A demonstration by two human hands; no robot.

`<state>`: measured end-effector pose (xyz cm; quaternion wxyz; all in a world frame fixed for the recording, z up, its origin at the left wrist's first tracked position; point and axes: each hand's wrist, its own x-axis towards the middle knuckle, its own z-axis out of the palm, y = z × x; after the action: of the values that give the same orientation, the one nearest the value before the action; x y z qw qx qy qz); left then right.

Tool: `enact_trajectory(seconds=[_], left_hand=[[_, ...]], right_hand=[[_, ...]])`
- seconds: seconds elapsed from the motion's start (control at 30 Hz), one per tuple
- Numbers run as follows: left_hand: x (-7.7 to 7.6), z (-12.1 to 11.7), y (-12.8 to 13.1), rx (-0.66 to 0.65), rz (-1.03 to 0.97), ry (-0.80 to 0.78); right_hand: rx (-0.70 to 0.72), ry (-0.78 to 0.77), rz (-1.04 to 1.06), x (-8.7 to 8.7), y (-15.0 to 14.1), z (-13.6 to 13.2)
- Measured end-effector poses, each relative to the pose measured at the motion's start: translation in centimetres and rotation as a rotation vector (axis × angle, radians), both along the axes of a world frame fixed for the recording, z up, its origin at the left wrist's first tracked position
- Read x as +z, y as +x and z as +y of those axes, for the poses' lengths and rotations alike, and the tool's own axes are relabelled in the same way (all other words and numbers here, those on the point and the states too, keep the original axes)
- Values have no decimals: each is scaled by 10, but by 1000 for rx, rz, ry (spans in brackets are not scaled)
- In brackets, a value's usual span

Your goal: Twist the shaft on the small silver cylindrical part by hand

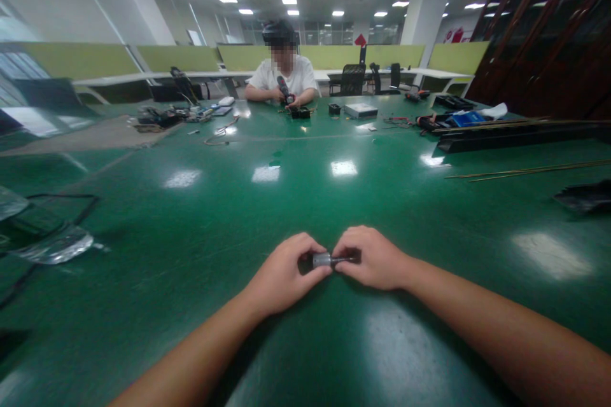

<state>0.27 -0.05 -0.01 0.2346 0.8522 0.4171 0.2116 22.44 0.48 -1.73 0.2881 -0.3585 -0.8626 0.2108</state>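
Note:
Just above the green tabletop, near its front middle, my left hand (289, 273) is closed around a small silver cylinder (322, 259), which looks metallic. A thin dark shaft (340, 260) sticks out of the cylinder's right end. My right hand (372, 257) pinches this shaft between thumb and fingers. Cylinder and shaft lie in one line, roughly level, and appear joined. My curled fingers hide part of both pieces, so their exact kind cannot be made out.
Across the green table (305, 203) sits a person (281, 76) holding a power tool (285, 88) over a black part. A clear plastic bottle (57, 245) lies at the left. Long thin rods (529, 170) and a black channel (515, 137) lie at the right. Electronics clutter (157, 116) stands far left.

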Motion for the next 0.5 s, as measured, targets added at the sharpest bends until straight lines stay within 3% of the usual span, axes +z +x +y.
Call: enact_trajectory(seconds=[0.5], left_hand=[[-1,0,-1,7,0,-1]], right_hand=[[7,-27,-27,2,4,1]])
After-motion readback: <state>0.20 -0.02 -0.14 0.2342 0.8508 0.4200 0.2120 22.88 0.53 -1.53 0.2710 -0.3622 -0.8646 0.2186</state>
